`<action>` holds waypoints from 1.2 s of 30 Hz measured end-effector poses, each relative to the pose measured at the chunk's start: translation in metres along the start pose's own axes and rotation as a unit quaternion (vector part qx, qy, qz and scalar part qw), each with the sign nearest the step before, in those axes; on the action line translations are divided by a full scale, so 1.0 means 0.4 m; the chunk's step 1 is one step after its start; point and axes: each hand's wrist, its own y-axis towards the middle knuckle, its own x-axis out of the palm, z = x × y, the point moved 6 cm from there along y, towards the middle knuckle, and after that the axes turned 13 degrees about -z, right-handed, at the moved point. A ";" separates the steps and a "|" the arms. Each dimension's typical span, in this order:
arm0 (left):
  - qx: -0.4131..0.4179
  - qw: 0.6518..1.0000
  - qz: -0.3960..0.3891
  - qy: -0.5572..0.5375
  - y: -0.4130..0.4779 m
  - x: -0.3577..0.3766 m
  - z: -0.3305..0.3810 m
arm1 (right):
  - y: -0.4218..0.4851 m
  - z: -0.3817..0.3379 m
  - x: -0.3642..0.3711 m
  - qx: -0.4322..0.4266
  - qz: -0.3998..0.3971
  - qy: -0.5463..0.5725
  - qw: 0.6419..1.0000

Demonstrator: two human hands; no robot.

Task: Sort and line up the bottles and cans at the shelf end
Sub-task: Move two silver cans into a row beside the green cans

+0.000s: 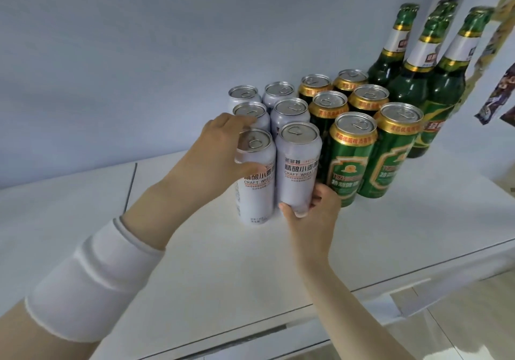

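My left hand (218,150) grips corner white can (257,192) | my right hand (313,217) grips next white can (299,164) low | I should slide both softly, even with green cans (348,170)

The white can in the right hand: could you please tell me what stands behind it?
A second white can, then a third, in line. Their lower parts are covered.

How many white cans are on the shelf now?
6 white cans, two columns: front left, front right, middle left, middle right, back left, back right. None appear hidden.
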 end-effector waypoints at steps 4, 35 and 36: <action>0.025 0.999 -0.014 -0.039 0.003 -0.004 -0.001 | 0.006 -0.009 0.000 0.010 0.012 -0.008 1.000; -0.099 0.960 -0.056 0.257 -0.324 0.106 -0.076 | -0.260 -0.139 0.034 -0.074 -0.208 -0.396 0.891; -0.121 0.956 -0.068 0.259 -0.367 0.107 -0.090 | -0.289 -0.165 0.060 -0.101 -0.237 -0.409 0.875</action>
